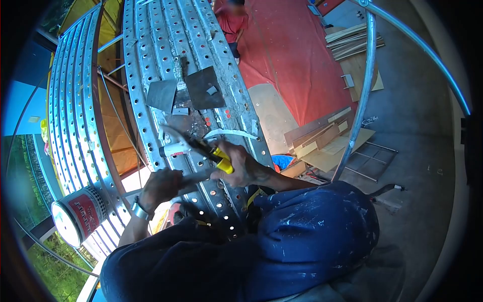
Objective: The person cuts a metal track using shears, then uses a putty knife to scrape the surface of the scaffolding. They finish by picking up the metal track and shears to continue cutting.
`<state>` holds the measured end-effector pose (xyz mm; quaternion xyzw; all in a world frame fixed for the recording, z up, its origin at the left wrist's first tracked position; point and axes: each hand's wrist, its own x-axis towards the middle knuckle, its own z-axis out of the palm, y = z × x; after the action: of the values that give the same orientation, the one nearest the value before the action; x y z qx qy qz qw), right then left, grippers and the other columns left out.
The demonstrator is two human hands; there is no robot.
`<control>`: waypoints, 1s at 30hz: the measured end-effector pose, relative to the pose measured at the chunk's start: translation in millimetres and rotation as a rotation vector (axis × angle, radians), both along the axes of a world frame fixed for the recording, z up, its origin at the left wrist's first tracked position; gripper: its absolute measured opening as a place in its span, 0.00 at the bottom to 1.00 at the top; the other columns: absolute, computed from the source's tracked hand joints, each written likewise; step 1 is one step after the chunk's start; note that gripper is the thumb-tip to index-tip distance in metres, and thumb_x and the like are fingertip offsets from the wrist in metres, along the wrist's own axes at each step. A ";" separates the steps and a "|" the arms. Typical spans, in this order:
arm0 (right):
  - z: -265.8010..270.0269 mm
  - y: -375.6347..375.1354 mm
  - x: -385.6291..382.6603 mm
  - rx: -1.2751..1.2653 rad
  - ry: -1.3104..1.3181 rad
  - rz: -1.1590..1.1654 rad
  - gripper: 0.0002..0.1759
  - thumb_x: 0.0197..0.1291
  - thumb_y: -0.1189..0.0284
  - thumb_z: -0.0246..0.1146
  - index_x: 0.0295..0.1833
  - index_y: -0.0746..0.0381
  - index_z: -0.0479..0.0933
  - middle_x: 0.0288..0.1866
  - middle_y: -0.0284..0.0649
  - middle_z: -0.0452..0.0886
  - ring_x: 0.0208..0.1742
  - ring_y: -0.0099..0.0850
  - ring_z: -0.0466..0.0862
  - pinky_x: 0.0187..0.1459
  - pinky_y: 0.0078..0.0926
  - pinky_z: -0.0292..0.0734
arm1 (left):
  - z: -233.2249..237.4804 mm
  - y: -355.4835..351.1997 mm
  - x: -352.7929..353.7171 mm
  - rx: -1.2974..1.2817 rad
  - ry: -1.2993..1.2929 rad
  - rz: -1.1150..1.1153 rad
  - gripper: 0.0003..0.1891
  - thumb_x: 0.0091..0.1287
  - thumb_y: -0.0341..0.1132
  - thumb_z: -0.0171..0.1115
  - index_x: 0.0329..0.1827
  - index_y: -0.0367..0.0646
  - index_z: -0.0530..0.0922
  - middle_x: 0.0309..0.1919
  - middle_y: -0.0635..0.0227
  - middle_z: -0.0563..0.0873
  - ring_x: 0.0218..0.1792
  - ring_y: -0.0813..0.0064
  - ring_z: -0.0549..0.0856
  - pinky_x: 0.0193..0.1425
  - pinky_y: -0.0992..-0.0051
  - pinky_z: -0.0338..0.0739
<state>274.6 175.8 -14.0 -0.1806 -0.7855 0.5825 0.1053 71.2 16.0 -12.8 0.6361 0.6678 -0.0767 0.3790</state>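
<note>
My right hand [236,163] is closed around a yellow-and-black handled tool [222,160]. Its dark front part points up and left, but blur hides its exact kind. My left hand [163,189] is closed on one end of a grey strip [197,177], which reaches across to just below my right hand. Under the tool, a white tube with red marking [174,149] lies on the perforated metal plank [221,60]. Two dark flat sheets [205,88] and a small grey block [180,111] lie farther up the plank, near a pale curved strip [231,133].
A round can with a red label [80,215] stands left on a second perforated plank [75,95]. Metal tubes [370,65] rise at the right. Below are wooden boards [327,146] and a red floor covering [287,55]; a person in red [232,22] is beyond.
</note>
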 end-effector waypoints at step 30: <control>-20.4 -25.1 -3.1 -0.928 -0.169 -0.137 0.13 0.47 0.76 0.67 0.41 0.62 0.76 0.35 0.31 0.77 0.36 0.22 0.78 0.41 0.24 0.73 | -12.7 1.2 2.4 0.320 -1.402 1.634 0.29 0.66 0.55 0.61 0.60 0.43 0.68 0.54 0.59 0.76 0.57 0.65 0.75 0.59 0.61 0.69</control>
<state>271.5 150.6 -34.4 -0.3069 -0.4346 0.8467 -0.0124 73.6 17.2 -25.5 -0.0559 0.5267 0.6662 0.5250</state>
